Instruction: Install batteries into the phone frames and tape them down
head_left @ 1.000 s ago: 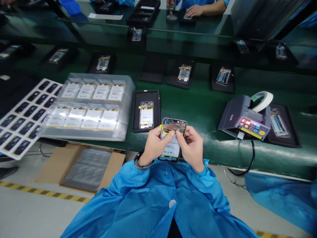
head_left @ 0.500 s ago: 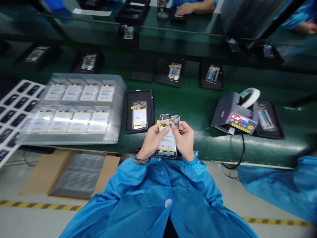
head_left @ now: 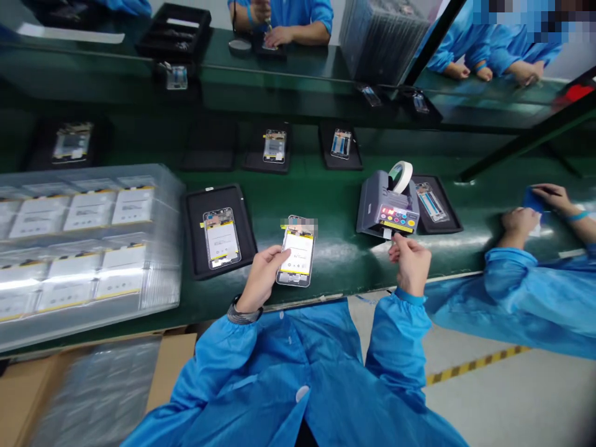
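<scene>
My left hand (head_left: 263, 275) grips an opened phone (head_left: 297, 264) by its lower left edge, thumb on top. A white battery with yellow edges lies inside the phone, its circuit board bare at the upper end. My right hand (head_left: 412, 266) is at the front of a grey tape dispenser (head_left: 388, 208) with lit buttons. Its fingers are curled together beside a short white tape end (head_left: 387, 233) at the outlet. Whether the tape is between the fingertips I cannot tell. A roll of tape (head_left: 401, 177) stands in the dispenser's top.
Left of my hands, a black tray (head_left: 198, 261) holds another opened phone (head_left: 222, 239). Stacked clear plastic trays (head_left: 162, 248) of batteries stand further left. More trays with phones line the back; one (head_left: 447, 211) sits behind the dispenser. At right, a co-worker's hands (head_left: 521, 220) work near the edge.
My right hand has left the phone and moved right to the tape dispenser. My left hand alone now holds the phone. The view has turned to the right.
</scene>
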Demonstrator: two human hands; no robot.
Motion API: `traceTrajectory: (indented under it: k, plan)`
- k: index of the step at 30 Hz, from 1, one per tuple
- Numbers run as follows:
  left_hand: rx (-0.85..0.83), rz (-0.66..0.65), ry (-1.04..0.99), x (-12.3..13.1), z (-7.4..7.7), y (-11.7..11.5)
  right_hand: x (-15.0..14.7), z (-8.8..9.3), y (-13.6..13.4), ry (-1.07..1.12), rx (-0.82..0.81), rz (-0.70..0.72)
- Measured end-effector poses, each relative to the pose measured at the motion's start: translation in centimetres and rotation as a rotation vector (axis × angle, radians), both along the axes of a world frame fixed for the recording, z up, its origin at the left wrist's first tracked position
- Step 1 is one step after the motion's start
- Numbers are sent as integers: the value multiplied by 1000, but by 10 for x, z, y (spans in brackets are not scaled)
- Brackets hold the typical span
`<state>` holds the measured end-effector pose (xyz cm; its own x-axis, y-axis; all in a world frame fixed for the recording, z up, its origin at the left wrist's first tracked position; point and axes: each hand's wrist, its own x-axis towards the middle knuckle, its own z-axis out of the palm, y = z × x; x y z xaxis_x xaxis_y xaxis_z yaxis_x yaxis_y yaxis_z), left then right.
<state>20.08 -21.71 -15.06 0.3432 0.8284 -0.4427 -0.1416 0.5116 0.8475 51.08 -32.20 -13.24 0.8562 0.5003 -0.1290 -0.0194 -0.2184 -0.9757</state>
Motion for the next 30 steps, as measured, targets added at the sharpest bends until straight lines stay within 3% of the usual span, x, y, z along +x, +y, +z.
traceTrajectory:
  k: [6, 11, 14, 18, 21, 24, 30]
  plan:
    - [82, 21, 11, 1, 6, -1, -4, -6, 19, -22, 6, -1]
    - [117, 77, 8, -2, 7, 4, -8, 3, 10, -107, 16, -9]
    - [164, 109, -19, -1, 11, 7, -41, 16, 2, -127, 47, 59]
    - [259, 149, -66, 5, 19, 8, -122, 28, 7, -34, 47, 422]
    - [325, 174, -60, 8, 26, 4, -166, 29, 19, -5, 100, 533]
    - [369, 189, -39, 7, 30, 0, -180, 26, 29, -15, 119, 565]
    - [428, 231, 9, 4, 31, -1, -181, 22, 33, -77, 96, 565]
